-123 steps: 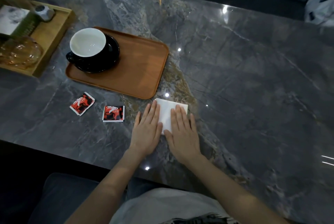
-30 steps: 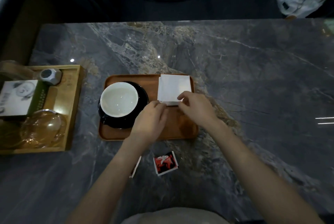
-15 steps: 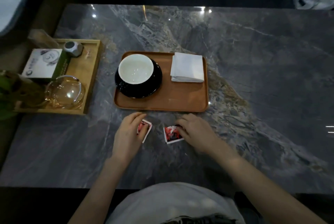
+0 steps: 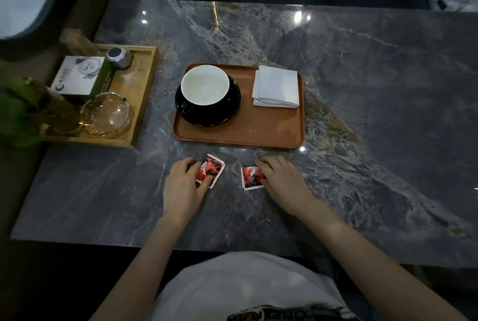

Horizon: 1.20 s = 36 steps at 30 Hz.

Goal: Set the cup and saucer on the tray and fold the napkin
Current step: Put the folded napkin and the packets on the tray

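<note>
A brown wooden tray (image 4: 271, 131) lies on the marble table. On its left part a white-lined cup (image 4: 204, 85) stands on a black saucer (image 4: 227, 111). A folded white napkin (image 4: 276, 87) rests on the tray's right part. In front of the tray lie two red sachets. My left hand (image 4: 182, 187) has its fingers on the left sachet (image 4: 213, 168), thumb under its edge. My right hand (image 4: 280, 179) touches the right sachet (image 4: 249, 178) with its fingertips. Both sachets are still on the table.
A lighter wooden tray (image 4: 141, 103) at the left holds a glass bowl (image 4: 107, 115), a white and green box (image 4: 77, 77) and a small grey object (image 4: 119, 58). A green plant (image 4: 20, 108) stands at the far left. Cushions and a white bag lie beyond the table.
A second ago both hands were setting the folded napkin on the tray. They then drew back to the two red sachets, and the fingers have closed further onto them.
</note>
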{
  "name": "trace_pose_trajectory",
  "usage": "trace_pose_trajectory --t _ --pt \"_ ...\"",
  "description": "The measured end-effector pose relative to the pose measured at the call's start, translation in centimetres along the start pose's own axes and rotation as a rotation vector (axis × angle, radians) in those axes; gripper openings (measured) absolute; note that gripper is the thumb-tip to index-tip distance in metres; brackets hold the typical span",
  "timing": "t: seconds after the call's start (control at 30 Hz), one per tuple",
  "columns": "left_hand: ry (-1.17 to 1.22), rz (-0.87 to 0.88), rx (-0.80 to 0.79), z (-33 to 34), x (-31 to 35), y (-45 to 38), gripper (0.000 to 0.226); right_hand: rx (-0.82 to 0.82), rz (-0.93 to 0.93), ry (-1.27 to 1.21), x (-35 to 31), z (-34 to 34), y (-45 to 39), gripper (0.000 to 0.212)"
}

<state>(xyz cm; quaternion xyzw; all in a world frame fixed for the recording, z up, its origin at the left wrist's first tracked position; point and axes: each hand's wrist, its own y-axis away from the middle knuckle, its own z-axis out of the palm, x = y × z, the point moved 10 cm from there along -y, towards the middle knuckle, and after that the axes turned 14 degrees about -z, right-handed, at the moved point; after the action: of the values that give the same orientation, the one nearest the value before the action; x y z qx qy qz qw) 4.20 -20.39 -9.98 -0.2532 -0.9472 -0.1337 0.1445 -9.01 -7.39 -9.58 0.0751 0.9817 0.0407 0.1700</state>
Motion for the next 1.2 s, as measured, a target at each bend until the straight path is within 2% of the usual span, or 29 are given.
trace_pose_trajectory --t 0.17,0.37,0.53,0.63,0.73,0.97,1.2 --pt "0.096 -0.05 0.044 -0.7 0.4 0.5 0.036 -0.007 0.026 -0.043 0.4 -0.7 0.0 0.04" --pt "0.157 -0.104 0.005 -1.3 1.0 0.1 0.035 -0.013 0.078 -0.186 1.1 -1.0 0.3 0.03" --pt "0.253 -0.077 -0.098 -2.0 2.5 -2.0 0.025 0.008 0.12 -0.361 2.6 -1.7 0.1 0.018" --pt "0.185 0.007 -0.22 -1.8 4.9 -3.6 0.023 0.094 0.152 -0.415 3.9 -3.3 0.2 0.011" --pt "0.155 0.096 -0.269 -2.4 7.8 -5.3 0.021 0.172 0.19 -0.454 5.5 -5.1 0.4 0.01" --pt "0.192 0.167 -0.351 -1.6 14.6 -9.3 0.019 0.294 0.318 -0.433 10.4 -8.7 0.8 0.015" --pt "0.22 0.149 -0.457 2.5 18.1 -10.3 0.017 0.305 0.364 -0.386 12.7 -9.5 0.1 0.015"
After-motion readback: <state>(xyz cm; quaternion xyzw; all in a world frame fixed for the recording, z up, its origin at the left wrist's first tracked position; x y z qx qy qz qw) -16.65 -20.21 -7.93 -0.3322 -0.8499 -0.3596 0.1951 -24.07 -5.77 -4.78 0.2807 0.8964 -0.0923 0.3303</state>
